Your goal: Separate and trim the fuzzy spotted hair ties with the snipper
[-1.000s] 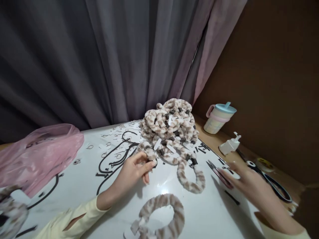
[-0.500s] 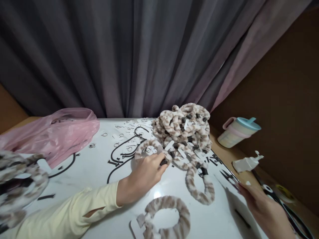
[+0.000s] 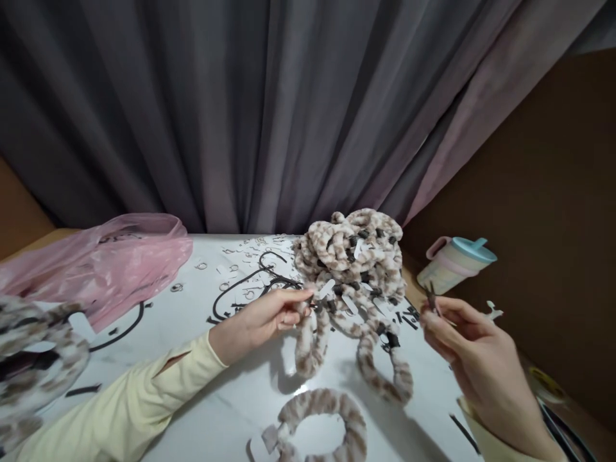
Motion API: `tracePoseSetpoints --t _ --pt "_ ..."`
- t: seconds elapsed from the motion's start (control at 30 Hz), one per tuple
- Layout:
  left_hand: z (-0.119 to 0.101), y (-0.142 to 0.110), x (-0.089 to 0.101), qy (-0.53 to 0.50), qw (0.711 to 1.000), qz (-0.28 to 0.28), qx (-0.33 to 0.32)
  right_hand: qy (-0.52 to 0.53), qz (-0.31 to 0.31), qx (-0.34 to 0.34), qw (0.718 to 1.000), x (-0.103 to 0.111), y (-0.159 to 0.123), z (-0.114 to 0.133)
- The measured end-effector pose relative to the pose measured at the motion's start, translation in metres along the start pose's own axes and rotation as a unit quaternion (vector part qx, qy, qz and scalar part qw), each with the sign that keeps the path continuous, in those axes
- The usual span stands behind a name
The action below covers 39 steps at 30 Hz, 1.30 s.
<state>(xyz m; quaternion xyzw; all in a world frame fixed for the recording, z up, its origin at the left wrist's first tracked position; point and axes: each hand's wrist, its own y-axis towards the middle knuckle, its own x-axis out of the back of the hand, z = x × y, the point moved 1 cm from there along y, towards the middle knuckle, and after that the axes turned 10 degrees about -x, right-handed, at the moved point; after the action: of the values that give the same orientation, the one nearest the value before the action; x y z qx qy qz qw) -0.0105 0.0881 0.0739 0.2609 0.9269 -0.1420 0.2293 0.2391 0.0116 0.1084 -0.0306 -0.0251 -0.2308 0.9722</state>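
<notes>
My left hand (image 3: 269, 317) pinches the top of a fluffy brown-and-white loop (image 3: 310, 350), which hangs above the white table. Its fingers partly hide the dark joint where the loop's ends meet. Off to the right, my right hand (image 3: 476, 359) is raised and closed around small thread snips (image 3: 430, 296), blades pointing up and away; the handles are mostly hidden in the palm. Beyond the left hand rises a heap of similar fluffy loops (image 3: 356, 247) with dark joints and white tags. A separate loop (image 3: 394, 378) lies between the hands, and another loop (image 3: 353, 417) lies nearest me.
Black cords (image 3: 219, 301) and small metal rings (image 3: 199, 265) are scattered left of the heap. A pink plastic bag (image 3: 129, 256) and more fluffy pieces (image 3: 43, 366) lie at far left. On the right stand a lidded cup (image 3: 452, 263) and a partly hidden white bottle (image 3: 493, 312). Curtains hang behind.
My left hand has lifted a fluffy loop off the table beside the heap; it now hangs down. My right hand has risen from the table's right edge and moved inward with the snips.
</notes>
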Motion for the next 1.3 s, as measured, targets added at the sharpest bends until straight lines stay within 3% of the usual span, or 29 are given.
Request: tracePoseSetpoints --t 0.07,0.2,0.4,0.6,0.83,1.3 --pt "0.001 0.002 0.0 -0.049 0.999 -0.004 0.015 -0.053 0.025 0.024 0.998 -0.016 -0.008 -0.004" --pt "0.004 -0.001 -0.006 -0.081 0.997 -0.017 0.007 -0.121 0.142 0.075 0.98 -0.044 -0.022 -0.018" --pt "0.003 -0.009 -0.014 -0.089 0.995 -0.035 -0.02 -0.152 0.214 0.04 0.964 -0.057 -0.023 -0.036" --pt "0.01 -0.008 -0.01 -0.039 0.998 -0.023 -0.039 -0.122 0.219 0.002 0.968 -0.061 -0.028 -0.036" --pt "0.01 -0.012 -0.011 -0.011 0.998 -0.048 -0.04 -0.124 0.208 -0.015 0.97 -0.063 -0.029 -0.034" --pt "0.01 -0.014 -0.011 0.05 0.997 0.0 -0.062 -0.115 0.199 0.008 0.973 -0.063 -0.033 -0.031"
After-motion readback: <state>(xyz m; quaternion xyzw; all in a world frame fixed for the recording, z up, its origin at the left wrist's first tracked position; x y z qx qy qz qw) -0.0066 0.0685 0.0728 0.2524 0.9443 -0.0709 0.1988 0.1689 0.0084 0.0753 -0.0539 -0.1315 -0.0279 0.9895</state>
